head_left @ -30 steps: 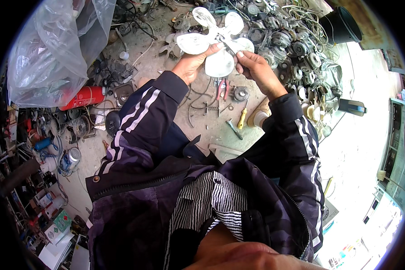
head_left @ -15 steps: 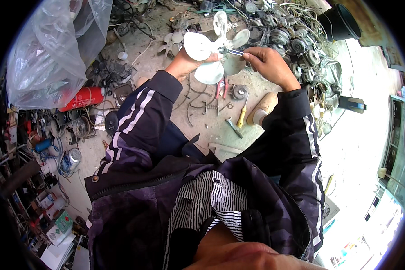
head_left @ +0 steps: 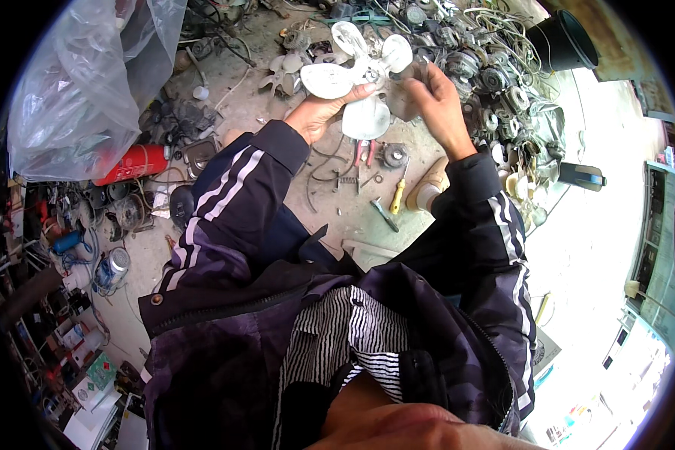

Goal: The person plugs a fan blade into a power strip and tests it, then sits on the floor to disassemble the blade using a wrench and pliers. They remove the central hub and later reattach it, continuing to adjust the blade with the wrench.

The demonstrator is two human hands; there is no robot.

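**Q:** State the position of the main item.

**A:** The white fan wheel [head_left: 373,74] is raised above the concrete floor [head_left: 361,217], out in front of me, with its blades spread around the hub.

**Q:** What could go wrong from here?

**A:** In my judgement, the wheel could pivot or slip, because I support it mainly at one side. Heavy pressure from the right could crack a blade, if the material is as thin as it appears. A dropped wheel would probably strike the red-handled pliers [head_left: 365,152] or the round motor part [head_left: 394,156] below.

**Q:** Condition of the fingers?

**A:** My left hand [head_left: 315,116] is closed on the wheel: thumb on the upper face beside the hub, other fingers largely hidden beneath. My right hand [head_left: 442,105] is at the shaded right-hand blade, fingers bent and thumb near them. The remaining gap, and whether anything small is pinched there, I cannot tell.

**Q:** Surroundings?

**A:** Nearer me lie a spring [head_left: 348,180] and a yellow-handled screwdriver [head_left: 397,196]. Beyond my right hand is a heap of motor parts [head_left: 469,66]; well to the left, a red cylinder [head_left: 133,165].
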